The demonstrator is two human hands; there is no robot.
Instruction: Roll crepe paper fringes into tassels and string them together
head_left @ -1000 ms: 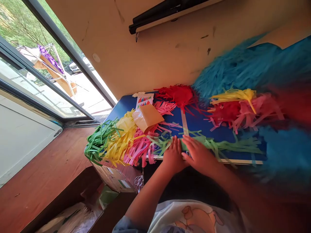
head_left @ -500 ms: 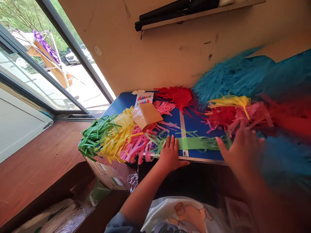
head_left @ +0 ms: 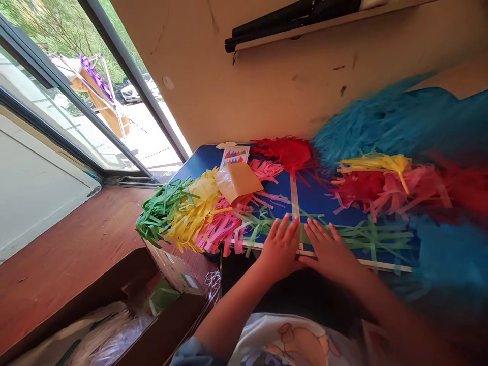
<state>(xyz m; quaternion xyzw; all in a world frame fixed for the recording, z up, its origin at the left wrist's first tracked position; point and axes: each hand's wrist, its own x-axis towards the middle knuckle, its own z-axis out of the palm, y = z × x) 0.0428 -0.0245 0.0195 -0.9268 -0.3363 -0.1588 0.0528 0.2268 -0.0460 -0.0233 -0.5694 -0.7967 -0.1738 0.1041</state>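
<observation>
My left hand [head_left: 281, 247] and my right hand [head_left: 328, 250] lie flat side by side, fingers spread, on a band of green paper strips [head_left: 366, 235] at the near edge of a blue table [head_left: 316, 199]. Both press down on the strips and hold nothing. The strips fan out to the right of my right hand and to the left of my left hand.
Heaps of cut paper fringe cover the table: green [head_left: 160, 208], yellow [head_left: 194, 208], pink [head_left: 221, 226], red [head_left: 290, 151] and a large blue mass [head_left: 385, 122] at the right. A brown envelope [head_left: 238, 180] lies on the heaps. A cardboard box [head_left: 114, 325] stands below left, beside a window.
My right hand, stretched out to the right along the green strips half a second ago, has come back beside my left hand. The left hand stayed put.
</observation>
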